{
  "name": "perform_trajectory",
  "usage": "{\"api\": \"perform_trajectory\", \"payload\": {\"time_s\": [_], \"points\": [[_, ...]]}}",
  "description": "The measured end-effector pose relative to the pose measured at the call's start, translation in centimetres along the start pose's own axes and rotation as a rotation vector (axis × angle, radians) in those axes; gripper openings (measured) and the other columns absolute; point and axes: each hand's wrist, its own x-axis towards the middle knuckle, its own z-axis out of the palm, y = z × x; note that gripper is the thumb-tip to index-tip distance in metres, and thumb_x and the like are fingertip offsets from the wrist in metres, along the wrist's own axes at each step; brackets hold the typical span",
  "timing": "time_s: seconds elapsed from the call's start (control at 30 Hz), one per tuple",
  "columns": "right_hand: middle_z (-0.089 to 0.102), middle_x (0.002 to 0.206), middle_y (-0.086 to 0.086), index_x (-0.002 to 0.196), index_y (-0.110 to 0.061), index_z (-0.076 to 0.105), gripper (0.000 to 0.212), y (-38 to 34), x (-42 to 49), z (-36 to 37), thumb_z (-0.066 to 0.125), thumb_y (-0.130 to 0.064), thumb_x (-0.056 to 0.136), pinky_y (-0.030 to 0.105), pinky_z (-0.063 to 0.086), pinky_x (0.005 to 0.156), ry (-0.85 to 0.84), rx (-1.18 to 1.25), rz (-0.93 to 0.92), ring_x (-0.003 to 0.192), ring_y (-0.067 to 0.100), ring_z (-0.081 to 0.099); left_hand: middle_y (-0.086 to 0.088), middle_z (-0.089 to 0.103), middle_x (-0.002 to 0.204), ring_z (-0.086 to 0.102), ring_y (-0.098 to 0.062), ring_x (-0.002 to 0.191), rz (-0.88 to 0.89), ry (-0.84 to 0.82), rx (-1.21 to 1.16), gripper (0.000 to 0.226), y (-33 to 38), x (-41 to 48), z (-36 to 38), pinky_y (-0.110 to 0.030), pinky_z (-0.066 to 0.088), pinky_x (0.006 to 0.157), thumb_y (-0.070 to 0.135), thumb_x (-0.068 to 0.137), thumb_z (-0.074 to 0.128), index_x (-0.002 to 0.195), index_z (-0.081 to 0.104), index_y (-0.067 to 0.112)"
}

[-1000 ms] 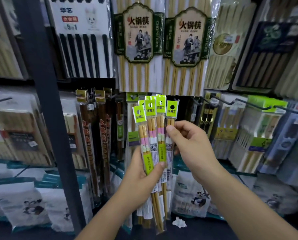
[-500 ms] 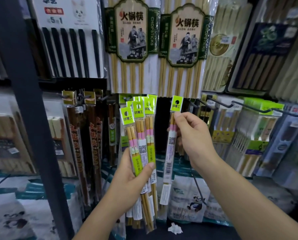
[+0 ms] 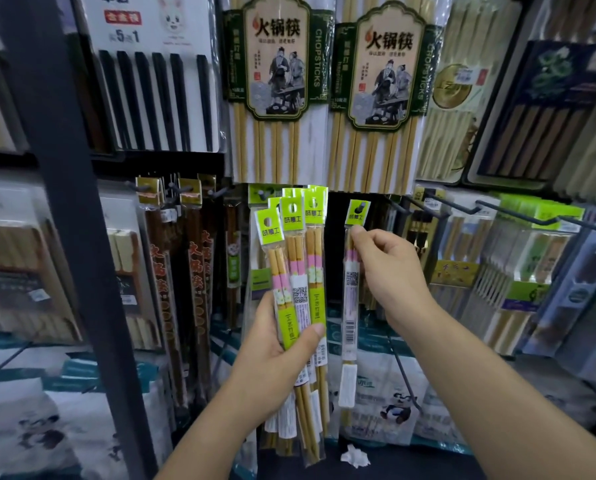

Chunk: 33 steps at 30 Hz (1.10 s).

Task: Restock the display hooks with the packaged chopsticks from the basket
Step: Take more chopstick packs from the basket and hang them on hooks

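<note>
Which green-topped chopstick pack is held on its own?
The pack the right hand pinches near its top, apart from the bunch gripped in the left hand.

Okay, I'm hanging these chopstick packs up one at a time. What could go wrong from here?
1. The right hand pinches the single pack only near its top, so the long lower part could swing and make the header hole hard to thread.
2. The left hand holds the fanned packs with just a thumb across the front, so one could slip out.
3. The bare hook juts out beside the right arm and could snag it.
</note>
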Motion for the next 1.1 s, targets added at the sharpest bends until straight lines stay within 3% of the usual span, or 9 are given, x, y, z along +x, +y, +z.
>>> {"api": "perform_trajectory", "payload": {"time_s": [0.17,0.37,0.47,0.53,0.7,0.87,0.97,1.03,1.1], "points": [[0.05,0.054,-0.01,0.077,-0.015,0.068,0.038,0.7,-0.1,-0.8,0.062,-0.046,0.097,0.024,0.042,0.055,0.036,-0.082,-0.03,0.05,0.004,0.047,0.028,0.063,0.127,0.061,0.005,0.119,-0.037,0.002,0.007,0.057,0.1,-0.1,-0.3,-0.022,0.049,0.101,0.036,0.093,0.071,0.142,0.043,0.044],[0.062,0.066,-0.005,0.082,-0.028,0.069,0.019,-0.5,-3.3,-0.9,0.062,-0.032,0.099,0.02,0.047,0.056,0.086,-0.037,-0.211,0.058,0.006,0.053,0.025,0.06,0.135,0.058,0.002,0.126,-0.038,-0.01,-0.007,0.077,0.3,-0.3,0.0,-0.035,0.047,0.111,0.056,0.08,0.074,0.147,0.039,0.041],[0.069,0.079,0.004,0.084,-0.03,0.072,0.018,-2.2,-4.6,-0.4,0.062,-0.034,0.099,0.017,0.047,0.055,-0.019,0.068,-0.247,0.065,0.015,0.059,0.024,0.064,0.129,0.061,0.001,0.121,-0.008,-0.03,-0.001,0.062,0.1,-0.2,0.2,-0.027,0.052,0.101,0.052,0.081,0.075,0.135,0.045,0.055],[0.071,0.079,-0.002,0.082,-0.029,0.073,0.016,-2.8,-4.6,-0.2,0.066,-0.032,0.096,0.014,0.048,0.057,-0.043,0.124,-0.209,0.067,0.006,0.06,0.021,0.067,0.126,0.064,-0.002,0.117,0.002,-0.041,0.003,0.053,0.1,-0.2,0.4,-0.017,0.053,0.095,0.042,0.087,0.075,0.129,0.048,0.058],[0.067,0.067,-0.008,0.081,-0.027,0.076,0.017,-3.2,-4.2,-0.4,0.068,-0.03,0.096,0.012,0.046,0.057,-0.06,0.196,-0.104,0.06,0.001,0.058,0.023,0.063,0.133,0.06,0.0,0.123,0.011,-0.051,-0.017,0.065,0.0,-0.3,0.4,-0.022,0.053,0.1,0.053,0.082,0.075,0.139,0.044,0.05],[0.067,0.069,-0.005,0.078,-0.026,0.075,0.024,-3.0,-3.1,-0.9,0.063,-0.027,0.1,0.02,0.046,0.06,0.004,0.22,-0.063,0.064,0.005,0.059,0.041,0.051,0.136,0.049,0.015,0.128,-0.03,-0.017,-0.02,0.07,-0.1,-0.4,0.2,-0.017,0.05,0.102,0.063,0.08,0.076,0.137,0.035,0.068],[0.067,0.068,-0.005,0.078,-0.021,0.073,0.026,-3.2,-2.1,-1.1,0.062,-0.022,0.101,0.015,0.046,0.056,0.05,0.251,-0.038,0.06,0.003,0.059,0.009,0.048,0.153,0.05,-0.013,0.137,-0.057,-0.001,-0.012,0.099,-0.3,-0.3,0.0,-0.04,0.046,0.112,0.073,0.072,0.071,0.155,0.027,0.042],[0.067,0.067,-0.004,0.077,-0.02,0.072,0.026,-3.3,-1.6,-1.0,0.061,-0.021,0.101,0.014,0.045,0.054,0.058,0.232,-0.05,0.059,0.003,0.059,-0.005,0.057,0.141,0.065,-0.024,0.119,-0.043,-0.017,-0.038,0.091,-0.4,-0.1,0.0,-0.049,0.054,0.102,0.067,0.074,0.071,0.152,0.033,0.039],[0.066,0.068,-0.001,0.078,-0.02,0.073,0.025,-3.4,-1.1,-0.9,0.062,-0.023,0.101,0.016,0.045,0.054,0.057,0.198,-0.059,0.06,0.006,0.058,0.005,0.067,0.118,0.072,-0.02,0.096,-0.003,-0.023,-0.049,0.065,-0.4,-0.1,0.1,-0.045,0.06,0.088,0.059,0.079,0.071,0.137,0.045,0.047]]}}
